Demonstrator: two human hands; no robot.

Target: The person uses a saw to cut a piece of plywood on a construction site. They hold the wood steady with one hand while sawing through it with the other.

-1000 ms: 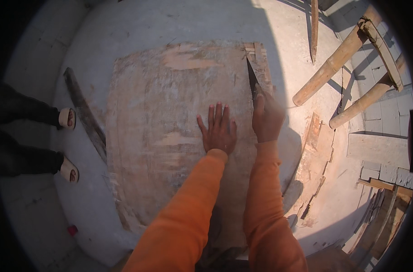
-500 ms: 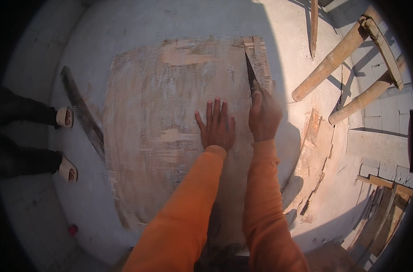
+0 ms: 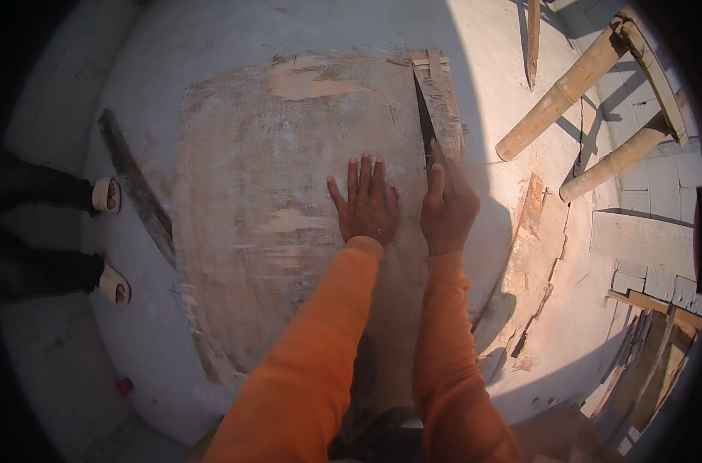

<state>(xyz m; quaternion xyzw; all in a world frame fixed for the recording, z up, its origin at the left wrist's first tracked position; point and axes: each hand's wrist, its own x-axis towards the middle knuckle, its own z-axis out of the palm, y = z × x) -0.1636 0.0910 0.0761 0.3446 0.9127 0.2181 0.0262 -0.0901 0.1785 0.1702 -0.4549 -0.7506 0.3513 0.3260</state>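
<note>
A large worn sheet of plywood (image 3: 243, 170) lies in front of me, its surface scuffed and peeling. My left hand (image 3: 369, 202) presses flat on it, fingers spread and holding nothing. Just to the right, my right hand (image 3: 449, 202) is closed round the handle of a hand saw (image 3: 424, 116). The dark, tapering blade points away from me along the sheet's right part, its tip near the far edge. My fingers hide the handle. Right of the blade runs a narrow strip of the sheet (image 3: 443, 104).
At left, a person in dark trousers stands in sandals (image 3: 113, 284), beside a dark wooden plank (image 3: 139, 181). Bamboo poles (image 3: 555, 104) joined by a slat rise at upper right. A broken strip of plywood (image 3: 517, 270) lies right of the sheet. Scrap wood (image 3: 652, 363) leans at lower right.
My right hand and the saw have shifted slightly toward me along the sheet. My left hand stays spread on the plywood. The whole view has moved a little.
</note>
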